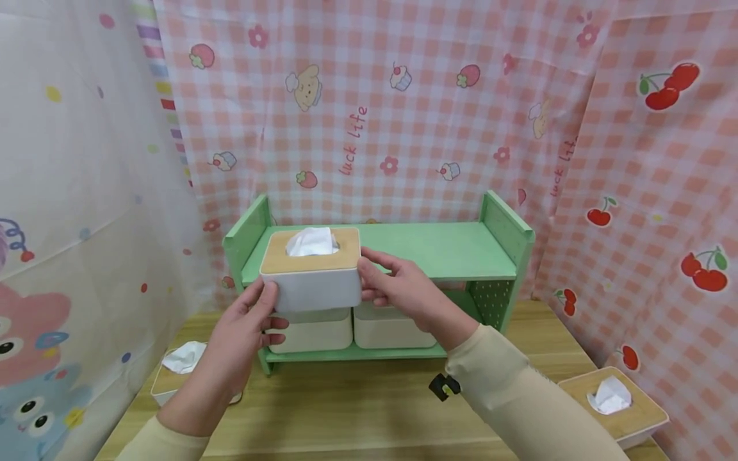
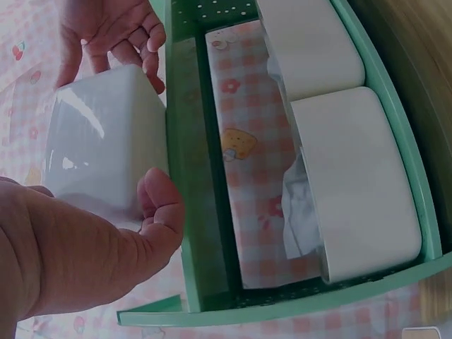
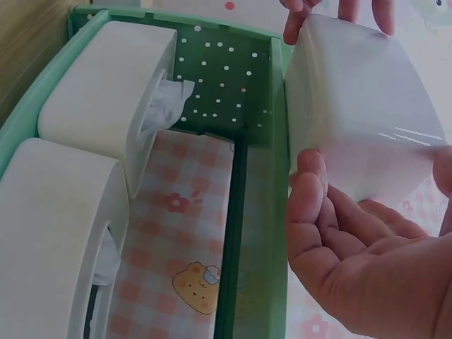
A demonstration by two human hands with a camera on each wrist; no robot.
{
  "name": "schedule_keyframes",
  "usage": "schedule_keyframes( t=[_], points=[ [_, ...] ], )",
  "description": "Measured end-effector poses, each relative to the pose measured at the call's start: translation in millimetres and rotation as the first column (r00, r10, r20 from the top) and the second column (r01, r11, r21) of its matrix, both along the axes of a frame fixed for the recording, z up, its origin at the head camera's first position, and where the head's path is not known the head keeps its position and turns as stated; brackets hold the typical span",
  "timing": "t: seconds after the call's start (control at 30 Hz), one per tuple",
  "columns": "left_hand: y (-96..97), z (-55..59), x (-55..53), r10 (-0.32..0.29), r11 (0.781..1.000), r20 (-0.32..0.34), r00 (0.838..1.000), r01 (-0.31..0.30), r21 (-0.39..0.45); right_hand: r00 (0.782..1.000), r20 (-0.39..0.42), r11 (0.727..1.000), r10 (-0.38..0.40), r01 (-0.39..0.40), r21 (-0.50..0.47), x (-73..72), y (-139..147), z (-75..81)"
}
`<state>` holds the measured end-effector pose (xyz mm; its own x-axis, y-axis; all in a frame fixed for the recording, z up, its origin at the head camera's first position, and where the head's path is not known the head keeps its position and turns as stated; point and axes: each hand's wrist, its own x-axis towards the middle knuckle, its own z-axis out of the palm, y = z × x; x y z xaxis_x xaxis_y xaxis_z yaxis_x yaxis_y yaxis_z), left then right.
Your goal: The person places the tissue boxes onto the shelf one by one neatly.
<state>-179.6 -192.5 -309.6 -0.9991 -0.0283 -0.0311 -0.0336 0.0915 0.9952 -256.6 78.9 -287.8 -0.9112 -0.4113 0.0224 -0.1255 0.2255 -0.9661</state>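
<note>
A white tissue box (image 1: 314, 288) with a wood-coloured lid and a tissue poking out is held between both hands, at the front edge of the green shelf's (image 1: 426, 250) upper board, towards its left end. The left hand (image 1: 245, 326) grips the box's left end, thumb on the front wall. At the opposite end, the right hand (image 1: 403, 288) holds it between thumb and fingers. Both wrist views show the white box body (image 2: 92, 141) and curled fingers (image 3: 307, 205) along its sides, level with the upper board's edge.
Two similar tissue boxes (image 1: 311, 333) stand side by side on the lower board. Another box (image 1: 167, 384) sits on the wooden table at the left, and one more (image 1: 617, 416) at the right. Patterned curtains (image 1: 369, 128) enclose the back and sides. A small black piece (image 1: 444, 387) shows beside the right sleeve.
</note>
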Motion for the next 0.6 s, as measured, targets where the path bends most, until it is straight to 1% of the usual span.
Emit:
schedule_keyframes(
  t=[0.17, 0.33, 0.47, 0.6],
  points=[
    [5.0, 2.6, -3.8, 0.010, 0.999, -0.007, 1.000, -0.009, 0.036, 0.999, -0.020, 0.999, -0.039, 0.039, 0.004, -1.2, -4.3, 3.4],
    [12.4, 4.1, -8.7, 0.018, 0.993, -0.024, 1.000, -0.015, 0.116, 0.996, -0.058, 0.998, -0.068, 0.068, -0.007, -2.4, -12.0, 1.6],
    [14.7, 4.7, -12.2, 0.019, 0.989, -0.024, 1.000, -0.015, 0.150, 0.988, -0.130, 0.995, -0.086, 0.092, 0.039, -3.3, -17.7, -1.9],
    [13.6, 5.3, -16.1, 0.027, 0.991, -0.014, 1.000, -0.025, 0.134, 0.968, -0.214, 0.986, -0.128, 0.148, 0.082, -3.1, -21.6, -3.1]
  ],
)
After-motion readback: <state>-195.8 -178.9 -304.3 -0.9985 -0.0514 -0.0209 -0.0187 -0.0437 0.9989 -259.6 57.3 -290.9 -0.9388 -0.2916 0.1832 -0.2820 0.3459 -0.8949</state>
